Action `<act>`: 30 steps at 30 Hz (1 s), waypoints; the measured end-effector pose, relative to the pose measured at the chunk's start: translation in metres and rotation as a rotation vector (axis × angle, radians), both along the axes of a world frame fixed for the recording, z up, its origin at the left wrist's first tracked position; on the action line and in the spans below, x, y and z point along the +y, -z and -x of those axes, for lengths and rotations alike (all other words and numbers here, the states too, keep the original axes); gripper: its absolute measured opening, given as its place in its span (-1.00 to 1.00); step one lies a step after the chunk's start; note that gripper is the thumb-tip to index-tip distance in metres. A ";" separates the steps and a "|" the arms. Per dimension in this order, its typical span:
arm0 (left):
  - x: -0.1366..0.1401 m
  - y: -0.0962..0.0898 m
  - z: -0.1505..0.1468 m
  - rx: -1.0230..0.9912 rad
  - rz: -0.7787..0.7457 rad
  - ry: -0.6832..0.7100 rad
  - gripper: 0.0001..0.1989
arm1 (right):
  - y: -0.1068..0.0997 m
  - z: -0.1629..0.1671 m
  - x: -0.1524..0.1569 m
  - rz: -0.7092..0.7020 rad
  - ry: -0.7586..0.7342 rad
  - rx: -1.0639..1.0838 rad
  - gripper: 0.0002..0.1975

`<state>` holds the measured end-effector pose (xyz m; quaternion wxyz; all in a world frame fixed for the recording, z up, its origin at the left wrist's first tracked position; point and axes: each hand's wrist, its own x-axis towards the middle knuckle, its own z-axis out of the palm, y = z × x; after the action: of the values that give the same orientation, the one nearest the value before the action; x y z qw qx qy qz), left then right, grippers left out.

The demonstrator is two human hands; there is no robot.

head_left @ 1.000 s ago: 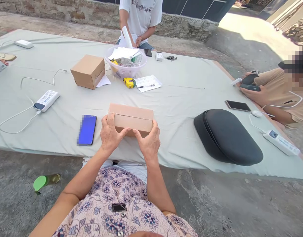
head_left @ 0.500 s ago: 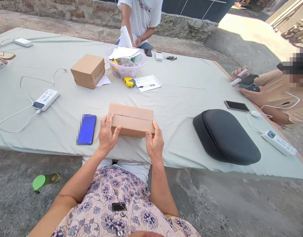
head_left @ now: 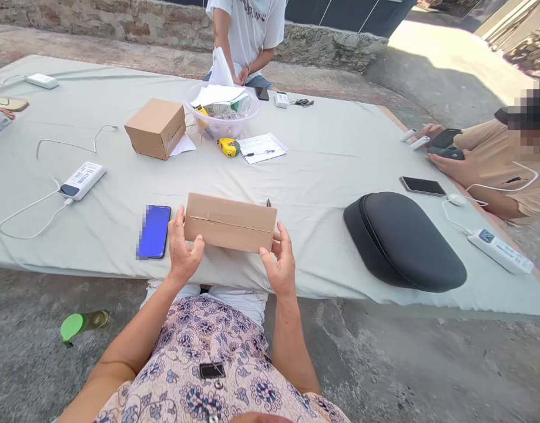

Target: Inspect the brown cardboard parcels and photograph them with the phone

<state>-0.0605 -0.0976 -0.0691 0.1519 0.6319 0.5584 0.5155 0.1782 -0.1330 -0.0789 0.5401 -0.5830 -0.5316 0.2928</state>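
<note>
Head cam: box (head_left: 229, 224) sits just below frame center, left hand (head_left: 183, 257) and right hand (head_left: 282, 265) both half-curled, gripping its ends. Phone (head_left: 154, 232) lies just left of that, lower left-center.

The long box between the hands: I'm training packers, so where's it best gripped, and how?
Likely grip the cardboard box by its short ends, one hand from each side: its long sides span between the left hand and right hand.

A head-worn camera looks forward and down across the bench (head_left: 322, 170), the wearer's hands (head_left: 182, 254) close below. Farther off, a white-shirted person (head_left: 248, 36) marks twelve o'clock.
</note>
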 end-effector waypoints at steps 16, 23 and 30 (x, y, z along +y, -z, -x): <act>0.014 0.042 0.002 -0.102 0.234 0.099 -0.35 | 0.045 0.006 0.020 0.145 0.119 -0.066 -0.26; 0.022 0.013 -0.012 0.048 0.072 -0.027 -0.03 | 0.017 0.022 0.031 -0.012 0.243 -0.192 -0.07; 0.030 0.008 -0.039 0.225 0.134 -0.094 -0.14 | 0.006 0.048 0.044 -0.028 0.332 -0.393 -0.05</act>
<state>-0.0217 -0.0674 -0.0772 0.1059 0.6472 0.6342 0.4095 0.1303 -0.0893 -0.0853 0.4752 -0.7004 -0.5275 0.0737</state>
